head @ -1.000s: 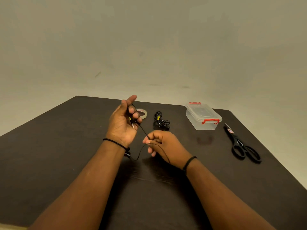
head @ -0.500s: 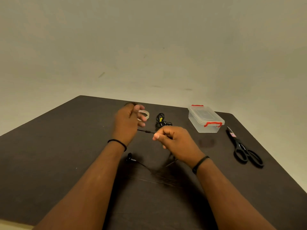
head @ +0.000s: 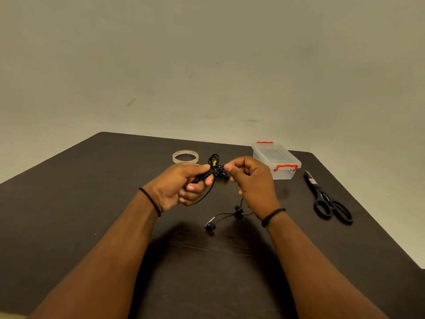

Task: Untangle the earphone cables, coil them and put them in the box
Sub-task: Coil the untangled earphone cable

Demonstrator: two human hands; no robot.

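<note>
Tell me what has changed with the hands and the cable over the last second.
The left hand came down from its raised pose and now holds gathered cable. The right hand moved up beside it, pinching the strand. The earbuds now lie on the table. Box, tape roll, scissors and the other bundle stayed.

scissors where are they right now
In the head view the scissors lie on the table's right side, just right of the closed plastic box.
</note>
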